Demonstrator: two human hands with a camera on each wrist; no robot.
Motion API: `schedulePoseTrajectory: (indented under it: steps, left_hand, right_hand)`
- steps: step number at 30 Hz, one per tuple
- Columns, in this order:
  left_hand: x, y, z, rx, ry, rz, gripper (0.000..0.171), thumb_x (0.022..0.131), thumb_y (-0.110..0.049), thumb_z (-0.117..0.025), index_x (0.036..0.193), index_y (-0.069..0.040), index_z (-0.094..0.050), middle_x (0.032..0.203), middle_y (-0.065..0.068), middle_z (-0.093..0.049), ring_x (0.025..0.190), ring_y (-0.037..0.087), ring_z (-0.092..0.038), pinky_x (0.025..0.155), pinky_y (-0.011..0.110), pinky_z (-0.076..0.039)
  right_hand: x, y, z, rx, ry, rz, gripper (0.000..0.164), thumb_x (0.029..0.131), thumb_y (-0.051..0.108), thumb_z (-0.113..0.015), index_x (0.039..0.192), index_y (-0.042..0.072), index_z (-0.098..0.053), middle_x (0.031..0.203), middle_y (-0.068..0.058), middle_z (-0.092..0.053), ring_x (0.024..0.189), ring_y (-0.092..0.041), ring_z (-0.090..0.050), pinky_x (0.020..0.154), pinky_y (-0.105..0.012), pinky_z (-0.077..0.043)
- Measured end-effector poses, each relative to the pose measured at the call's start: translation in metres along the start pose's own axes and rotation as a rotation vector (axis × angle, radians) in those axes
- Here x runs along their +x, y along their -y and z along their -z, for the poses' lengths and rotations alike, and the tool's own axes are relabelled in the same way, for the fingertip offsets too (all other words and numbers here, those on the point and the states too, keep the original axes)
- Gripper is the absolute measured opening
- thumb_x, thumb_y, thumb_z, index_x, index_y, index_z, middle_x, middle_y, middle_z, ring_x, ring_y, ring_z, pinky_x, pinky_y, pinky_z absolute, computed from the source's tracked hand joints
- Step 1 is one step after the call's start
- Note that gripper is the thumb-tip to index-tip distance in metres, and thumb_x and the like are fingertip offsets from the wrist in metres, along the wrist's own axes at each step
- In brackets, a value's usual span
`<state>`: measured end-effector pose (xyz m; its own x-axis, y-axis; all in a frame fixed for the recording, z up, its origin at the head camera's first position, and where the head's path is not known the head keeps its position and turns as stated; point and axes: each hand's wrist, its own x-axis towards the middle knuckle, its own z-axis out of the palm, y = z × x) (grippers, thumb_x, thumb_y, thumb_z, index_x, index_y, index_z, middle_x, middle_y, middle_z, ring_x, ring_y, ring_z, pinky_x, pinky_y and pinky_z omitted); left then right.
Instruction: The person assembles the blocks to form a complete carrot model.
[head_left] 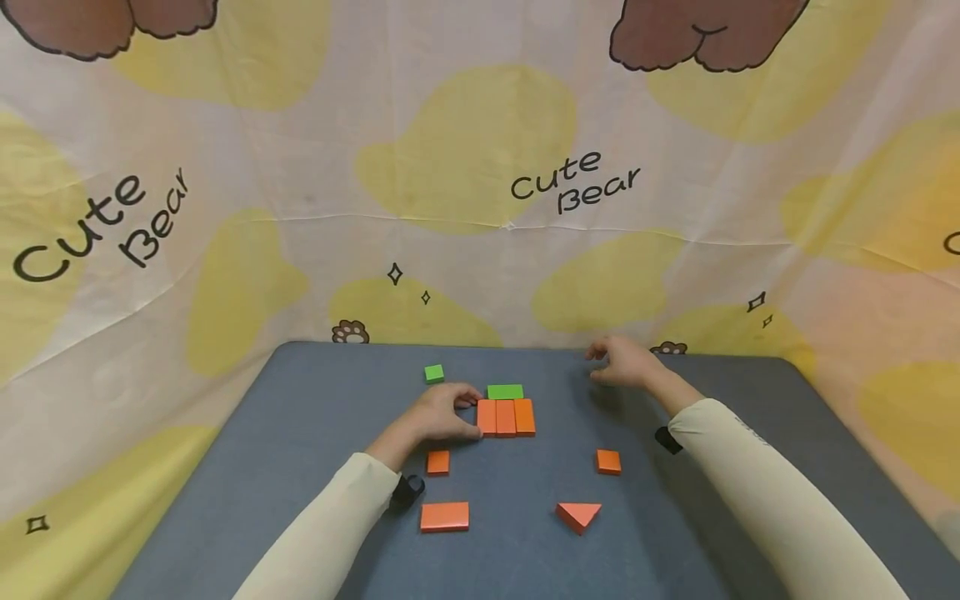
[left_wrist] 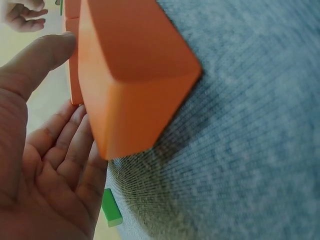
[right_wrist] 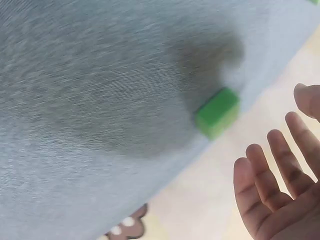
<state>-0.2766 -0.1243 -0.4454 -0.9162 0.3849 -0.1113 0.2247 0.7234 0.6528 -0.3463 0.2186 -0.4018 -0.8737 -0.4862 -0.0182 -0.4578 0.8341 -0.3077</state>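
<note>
Head view: My left hand [head_left: 442, 412] spans the left orange block [head_left: 487, 418] end to end, thumb at its near end and fingertips at its far end, parted only by the block's length. The middle orange block [head_left: 506, 418] and right orange block [head_left: 525, 417] lie just right of that grip, side by side with the held piece on a gray-blue table [head_left: 285, 433]. A green oblong [head_left: 505, 392] sits at the far side of the row; a green cube [head_left: 434, 374] rests beyond my left knuckles. Closer to me than the grip are an orange cube [head_left: 438, 463] near my left wrist and an orange slab [head_left: 445, 517]. My right hand [head_left: 628, 364] hovers to the right of the row by the table's far edge, empty, its fingers loosely bent. Toward me from it rest a second orange cube [head_left: 608, 462] and an orange triangle [head_left: 579, 517]. Patterned cloth [head_left: 450, 150] reading "Cute Bear" hangs behind.

Left wrist view: My bent thumb meets the held piece, fingertips at its other end; how firmly they press, I cannot tell. A foreground orange block [left_wrist: 140, 75] looms beside my fingers, and a green piece [left_wrist: 112, 207] shows past them.

Right wrist view: My fingers are spread, the thumb apart. A blurred green block [right_wrist: 217, 114] sits near the fingertips, clear of them.
</note>
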Motion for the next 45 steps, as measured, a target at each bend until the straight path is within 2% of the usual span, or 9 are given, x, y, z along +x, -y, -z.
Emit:
schedulePoseTrajectory:
  steps: [12,21,28,32,38,41,45]
  left_hand:
    - [0.0,-0.001,0.001,0.005,-0.008,-0.002,0.052,0.073,-0.032,-0.082,0.12,-0.019,-0.063,0.121,0.002,-0.064,0.114,0.019,-0.06,0.101,0.041,-0.047]
    - [0.0,0.0,-0.001,0.002,0.008,-0.008,0.053,0.073,-0.031,-0.082,0.121,-0.018,-0.063,0.124,0.003,-0.063,0.116,0.021,-0.06,0.101,0.042,-0.047]
    - [-0.001,-0.001,0.0,-0.009,0.011,-0.015,0.053,0.073,-0.03,-0.082,0.12,-0.016,-0.063,0.123,0.004,-0.063,0.116,0.021,-0.06,0.101,0.043,-0.047]
    - [-0.002,-0.001,0.002,-0.012,0.011,-0.016,0.053,0.074,-0.03,-0.082,0.121,-0.016,-0.063,0.123,0.003,-0.063,0.116,0.021,-0.06,0.101,0.043,-0.047]
    - [0.0,0.002,0.002,-0.013,0.009,-0.019,0.053,0.074,-0.03,-0.082,0.121,-0.017,-0.063,0.123,0.003,-0.063,0.116,0.021,-0.06,0.101,0.043,-0.047]
    - [0.0,0.002,0.002,-0.009,0.009,-0.016,0.053,0.074,-0.031,-0.082,0.121,-0.017,-0.063,0.123,0.003,-0.063,0.116,0.02,-0.06,0.101,0.042,-0.047]
    - [0.0,0.001,0.002,-0.007,0.011,-0.013,0.053,0.074,-0.031,-0.082,0.121,-0.017,-0.063,0.123,0.003,-0.063,0.116,0.02,-0.06,0.101,0.042,-0.047]
  right_hand:
    - [-0.002,-0.024,-0.011,-0.051,-0.004,-0.073,0.033,0.079,0.014,-0.071,0.109,0.002,-0.067,0.107,-0.017,-0.062,0.101,-0.035,-0.059,0.088,-0.052,-0.049]
    - [-0.007,-0.026,-0.014,0.004,-0.035,-0.012,0.028,0.076,0.01,-0.071,0.102,0.0,-0.069,0.098,-0.017,-0.065,0.093,-0.035,-0.062,0.08,-0.051,-0.052]
    - [-0.003,-0.027,-0.019,-0.001,-0.019,-0.081,0.03,0.078,0.008,-0.07,0.107,-0.001,-0.068,0.103,-0.017,-0.068,0.097,-0.032,-0.063,0.087,-0.051,-0.05]
    - [-0.002,-0.026,-0.019,0.014,-0.026,-0.083,0.03,0.079,0.008,-0.07,0.107,-0.002,-0.068,0.104,-0.017,-0.068,0.097,-0.032,-0.063,0.087,-0.051,-0.051]
    - [0.006,-0.013,-0.018,0.134,-0.043,-0.073,0.03,0.083,0.011,-0.069,0.11,-0.001,-0.068,0.107,-0.019,-0.068,0.099,-0.035,-0.063,0.083,-0.049,-0.052]
    - [0.015,0.002,-0.019,0.176,-0.05,-0.014,0.028,0.083,0.009,-0.07,0.108,-0.002,-0.068,0.104,-0.02,-0.067,0.096,-0.036,-0.064,0.081,-0.048,-0.053]
    - [0.029,0.024,-0.025,0.148,-0.041,0.062,0.027,0.081,0.008,-0.071,0.106,-0.002,-0.069,0.101,-0.017,-0.069,0.093,-0.033,-0.065,0.082,-0.045,-0.054]
